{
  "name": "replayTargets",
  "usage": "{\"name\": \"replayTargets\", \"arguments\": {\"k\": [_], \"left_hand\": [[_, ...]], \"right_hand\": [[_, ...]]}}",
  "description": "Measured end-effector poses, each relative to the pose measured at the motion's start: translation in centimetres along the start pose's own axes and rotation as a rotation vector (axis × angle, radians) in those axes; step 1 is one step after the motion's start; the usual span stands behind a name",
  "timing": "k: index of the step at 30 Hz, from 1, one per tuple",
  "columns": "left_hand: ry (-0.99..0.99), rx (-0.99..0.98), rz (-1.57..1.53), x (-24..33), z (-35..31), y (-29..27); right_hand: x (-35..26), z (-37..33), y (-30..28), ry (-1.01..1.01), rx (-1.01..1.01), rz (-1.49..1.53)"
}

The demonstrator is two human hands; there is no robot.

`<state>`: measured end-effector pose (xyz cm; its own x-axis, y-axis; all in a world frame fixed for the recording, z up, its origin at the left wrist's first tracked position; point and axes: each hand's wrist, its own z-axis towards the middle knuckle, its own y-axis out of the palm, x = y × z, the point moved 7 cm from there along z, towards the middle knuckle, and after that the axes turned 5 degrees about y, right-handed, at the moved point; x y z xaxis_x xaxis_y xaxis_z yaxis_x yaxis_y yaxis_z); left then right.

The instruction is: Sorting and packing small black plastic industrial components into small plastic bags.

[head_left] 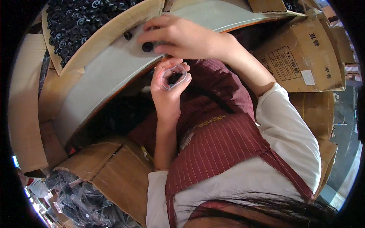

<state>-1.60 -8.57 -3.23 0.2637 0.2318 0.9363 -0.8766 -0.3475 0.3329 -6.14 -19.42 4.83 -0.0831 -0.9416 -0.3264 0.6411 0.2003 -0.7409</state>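
My left hand (167,81) is closed round a small clear plastic bag (175,88). The bag's mouth is spread into a round opening, and its inside looks dark. Above it, over the pale table (95,76), my right hand (176,36) bends its fingers round a small round black part (147,46). That part sits between the thumb tip and a fingertip. A second small black part (127,35) lies on the table just left of my right fingers, against the side of a cardboard box.
A big open cardboard box (114,32) full of black ring-like parts stands at the upper left. Cartons (300,53) are stacked on the right. At the lower left are an open carton (110,163) and dark pieces in clear bags (85,201).
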Motion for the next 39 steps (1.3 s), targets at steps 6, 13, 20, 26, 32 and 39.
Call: {"name": "replayTargets", "arguments": {"k": [6, 13, 20, 26, 32, 39], "left_hand": [[-0.035, 0.062, -0.019, -0.2, 0.7, -1.6], [0.115, 0.043, -0.094, 0.0, 0.3, -2.1], [0.138, -0.102, 0.078, 1.6, 0.4, -1.2], [0.111, -0.226, 0.01, 2.5, -0.4, -0.4], [0.454, -0.175, 0.499, 5.2, -0.2, -0.8], [0.544, 0.137, 0.374, 7.4, -1.1, -2.5]], "right_hand": [[-1.4, 0.4, 0.8, -0.029, -0.18, 0.193], [-5.1, -1.4, -2.3, -0.086, -0.262, 0.453], [-4.9, -2.6, -3.6, -0.171, -0.275, 0.326], [-4.9, -3.1, -5.0, -0.148, -0.18, 0.347], [-4.3, -3.4, -5.7, 0.062, -0.112, 0.321], [-4.2, -3.7, -6.5, 0.126, -0.014, 0.319]]}}
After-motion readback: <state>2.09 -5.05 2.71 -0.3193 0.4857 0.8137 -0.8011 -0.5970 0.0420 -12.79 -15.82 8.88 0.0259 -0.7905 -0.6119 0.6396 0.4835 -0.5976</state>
